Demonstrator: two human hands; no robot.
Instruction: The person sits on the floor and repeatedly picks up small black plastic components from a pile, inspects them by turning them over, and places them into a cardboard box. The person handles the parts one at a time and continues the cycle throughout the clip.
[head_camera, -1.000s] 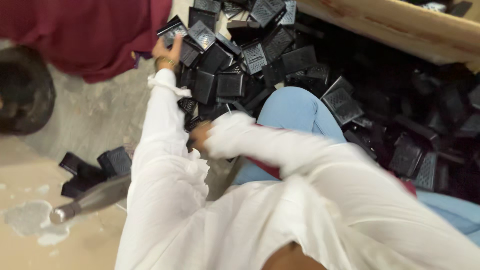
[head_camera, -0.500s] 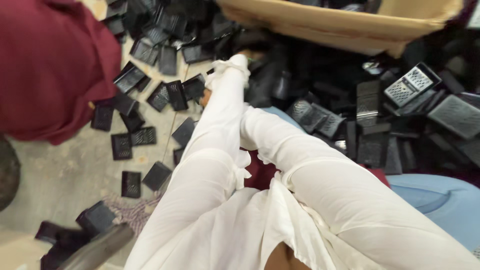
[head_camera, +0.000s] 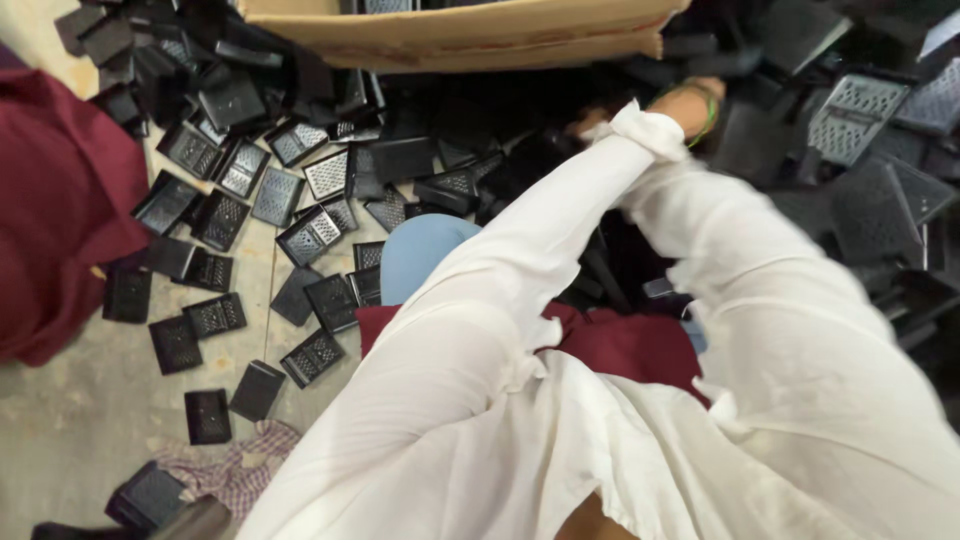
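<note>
A workshop or small factory floor: heaps of identical black plastic grilles (head_camera: 310, 232) lie strewn over a bare, stained concrete floor (head_camera: 70, 420), beside an open cardboard box (head_camera: 450, 40), with a checked rag (head_camera: 235, 468) lying nearby.

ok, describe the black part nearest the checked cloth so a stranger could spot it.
Start at the checked cloth on the concrete floor, lower left. Just above it lie two black square parts: pick the left one. It lies flat showing its framed face, while its neighbour is tilted and shows a plain smooth face.
</note>
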